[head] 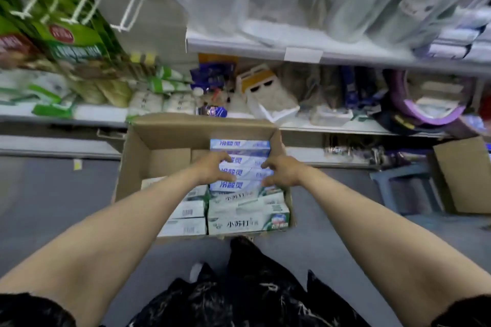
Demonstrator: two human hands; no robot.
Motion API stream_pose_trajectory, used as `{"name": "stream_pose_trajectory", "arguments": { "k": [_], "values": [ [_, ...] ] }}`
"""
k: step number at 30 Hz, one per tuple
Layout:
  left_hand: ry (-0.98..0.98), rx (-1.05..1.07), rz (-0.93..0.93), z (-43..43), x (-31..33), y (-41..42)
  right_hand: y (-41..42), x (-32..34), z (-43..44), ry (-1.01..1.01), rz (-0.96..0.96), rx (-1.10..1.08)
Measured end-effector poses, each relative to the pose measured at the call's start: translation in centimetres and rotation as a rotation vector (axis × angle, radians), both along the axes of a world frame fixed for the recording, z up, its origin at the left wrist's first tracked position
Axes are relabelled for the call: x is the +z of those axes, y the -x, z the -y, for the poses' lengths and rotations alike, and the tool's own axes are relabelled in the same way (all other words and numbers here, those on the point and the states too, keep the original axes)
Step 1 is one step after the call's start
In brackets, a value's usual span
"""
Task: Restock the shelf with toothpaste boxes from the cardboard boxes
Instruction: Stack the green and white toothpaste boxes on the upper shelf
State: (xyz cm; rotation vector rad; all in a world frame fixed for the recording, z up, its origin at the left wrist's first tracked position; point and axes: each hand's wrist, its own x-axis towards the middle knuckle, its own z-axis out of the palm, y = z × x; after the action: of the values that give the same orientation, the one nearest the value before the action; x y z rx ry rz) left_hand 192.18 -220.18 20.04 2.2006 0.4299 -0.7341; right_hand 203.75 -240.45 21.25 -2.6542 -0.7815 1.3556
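An open cardboard box [159, 130] sits on the grey floor below the shelves. Inside it, a row of blue-and-white toothpaste boxes [240, 145] stands at the right, with green-and-white toothpaste boxes [247, 221] nearer to me. My left hand [212, 168] grips the left end of the blue stack, fingers curled over the tops. On the right end, my right hand [280, 171] holds the same stack. The far left part of the cardboard box shows bare bottom.
A white lower shelf [332, 125] behind the box holds mixed packets and bags. The upper shelf [239, 45] carries clear plastic bags. Green packets hang on hooks at left [71, 42]. A second cardboard box [462, 175] and a blue stool [406, 186] stand at right.
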Motion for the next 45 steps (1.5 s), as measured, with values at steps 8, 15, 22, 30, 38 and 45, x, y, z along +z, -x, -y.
{"name": "stream_pose_trajectory", "arguments": {
  "k": [8, 15, 22, 30, 38, 45],
  "values": [
    [0.24, 0.15, -0.217, 0.3, -8.2, 5.1, -0.3, -8.6, -0.6, 0.084, -0.219, -0.034],
    [0.303, 0.296, -0.212, -0.9, -10.1, 5.6, -1.1, -11.7, -2.0, 0.184, -0.28, 0.143],
    [0.293, 0.363, -0.238, -1.3, -10.8, 5.2, -2.1, -12.7, -2.6, 0.233, -0.301, 0.19],
    [0.319, 0.421, -0.218, -0.8, -10.9, 5.2, -2.5, -12.7, -3.8, 0.331, -0.303, 0.19],
    [0.309, 0.424, -0.208, -1.1, -10.8, 6.1, -3.7, -11.1, -3.7, 0.428, -0.388, 0.239],
    [0.264, 0.428, -0.168, -0.3, -10.6, 6.4, -5.6, -7.2, 0.4, 0.066, -0.365, -0.017]
  ]
}}
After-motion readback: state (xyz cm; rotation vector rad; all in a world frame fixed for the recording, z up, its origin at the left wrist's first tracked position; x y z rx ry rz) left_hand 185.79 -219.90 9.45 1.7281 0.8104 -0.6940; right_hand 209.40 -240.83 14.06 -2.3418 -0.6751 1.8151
